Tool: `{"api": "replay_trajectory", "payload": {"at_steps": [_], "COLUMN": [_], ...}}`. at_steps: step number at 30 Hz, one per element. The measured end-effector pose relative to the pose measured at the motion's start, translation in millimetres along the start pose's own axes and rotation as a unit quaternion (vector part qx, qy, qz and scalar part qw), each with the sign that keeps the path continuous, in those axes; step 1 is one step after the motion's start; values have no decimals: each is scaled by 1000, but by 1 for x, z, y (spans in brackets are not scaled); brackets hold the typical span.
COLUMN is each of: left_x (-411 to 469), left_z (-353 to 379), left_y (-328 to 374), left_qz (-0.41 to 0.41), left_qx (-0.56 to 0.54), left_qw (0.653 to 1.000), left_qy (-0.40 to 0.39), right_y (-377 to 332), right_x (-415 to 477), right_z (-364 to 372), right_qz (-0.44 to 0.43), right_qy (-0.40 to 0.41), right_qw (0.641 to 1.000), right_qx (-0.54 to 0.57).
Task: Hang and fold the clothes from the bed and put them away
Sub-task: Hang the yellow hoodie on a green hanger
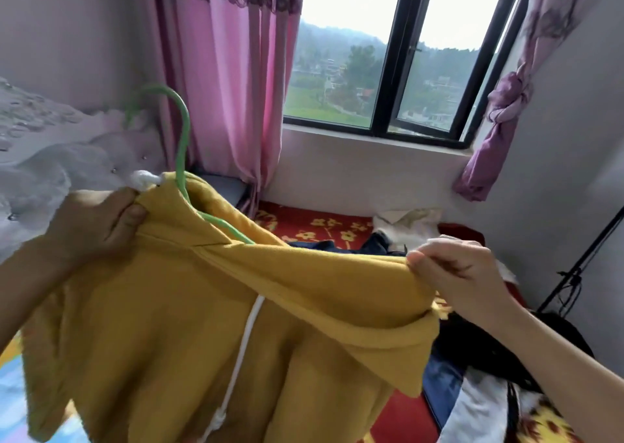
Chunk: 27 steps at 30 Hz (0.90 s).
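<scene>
A mustard-yellow hoodie with a white drawstring hangs in the air in front of me, above the bed. A green hanger sits inside its neck, with the hook sticking up and one arm showing at the collar. My left hand grips the hoodie's left shoulder near the knotted drawstring end. My right hand pinches the edge of the hood at the right and holds it stretched out. The rest of the hanger is hidden inside the fabric.
Several more clothes, dark blue, black and white, lie on the red flowered bed cover at the right. Behind are a padded headboard, pink curtains, a window and a black stand by the right wall.
</scene>
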<state>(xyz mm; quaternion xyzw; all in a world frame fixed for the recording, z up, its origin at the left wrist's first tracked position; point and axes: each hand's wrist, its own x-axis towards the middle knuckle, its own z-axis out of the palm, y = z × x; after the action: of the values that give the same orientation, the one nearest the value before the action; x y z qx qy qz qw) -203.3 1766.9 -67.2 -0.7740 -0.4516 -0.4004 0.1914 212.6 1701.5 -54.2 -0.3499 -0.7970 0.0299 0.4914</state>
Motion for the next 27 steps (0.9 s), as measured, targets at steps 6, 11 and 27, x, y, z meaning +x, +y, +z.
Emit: {"api": "replay_trajectory", "payload": {"at_steps": [6,11,27], "left_x": [12,19,29], "left_z": [17,41,17], "left_y": [29,75,35], "left_qz": [24,9,-181], "left_qx": [-43,-85,-485], "left_qw": [998,996,830], "left_qy": [36,20,-206], "right_y": [-21,-29,23], "right_x": [47,72,65], "right_z": [17,61,37], "right_qz": [82,17,-13], "right_qy": [-5,-212,-166], "right_qw": [996,947,985], "right_qx": [-39,-242,-33]}}
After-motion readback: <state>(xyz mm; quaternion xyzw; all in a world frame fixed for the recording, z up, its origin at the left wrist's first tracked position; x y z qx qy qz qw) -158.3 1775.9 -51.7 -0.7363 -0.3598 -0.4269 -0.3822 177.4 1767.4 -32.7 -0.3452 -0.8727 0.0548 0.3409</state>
